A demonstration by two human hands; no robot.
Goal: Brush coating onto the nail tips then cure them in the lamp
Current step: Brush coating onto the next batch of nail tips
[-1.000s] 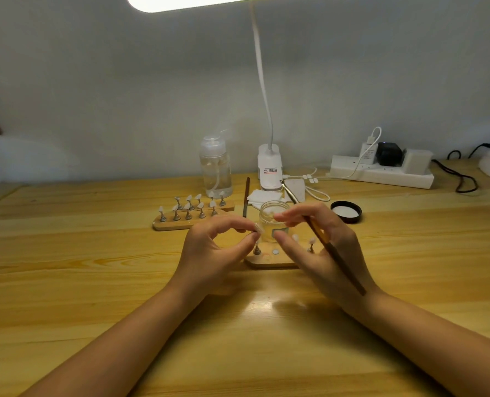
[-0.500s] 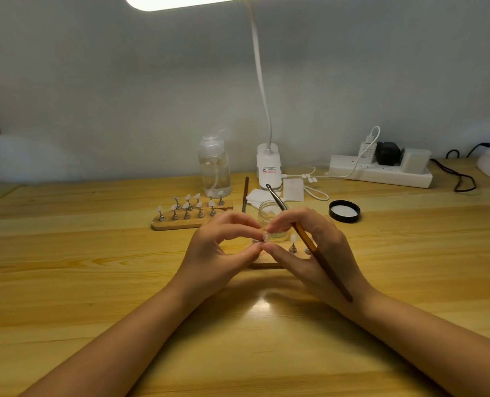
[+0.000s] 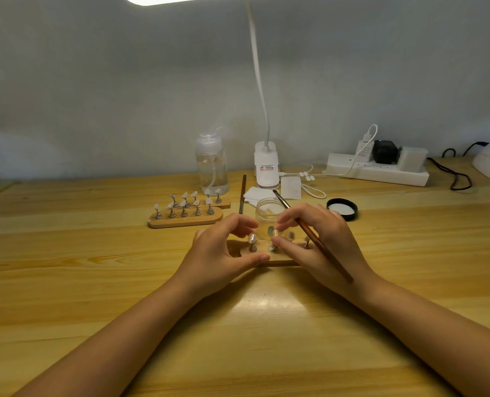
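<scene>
Nail tips (image 3: 252,238) half-hidden behind hands

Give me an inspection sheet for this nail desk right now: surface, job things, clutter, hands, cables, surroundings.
Surface: wooden table, glare patch near the front.
Job's things: near wooden stand between the hands; nail tip on a peg there; far stand filled with tips; open jar; brush.
Clutter: black lid, pump bottle, white pads, spare stick.
Hands: left hand curled beside the tip, contact unclear; right hand holds the brush.
Cables: white lead; black cord.
Surroundings: desk lamp, power strip, grey wall.
</scene>
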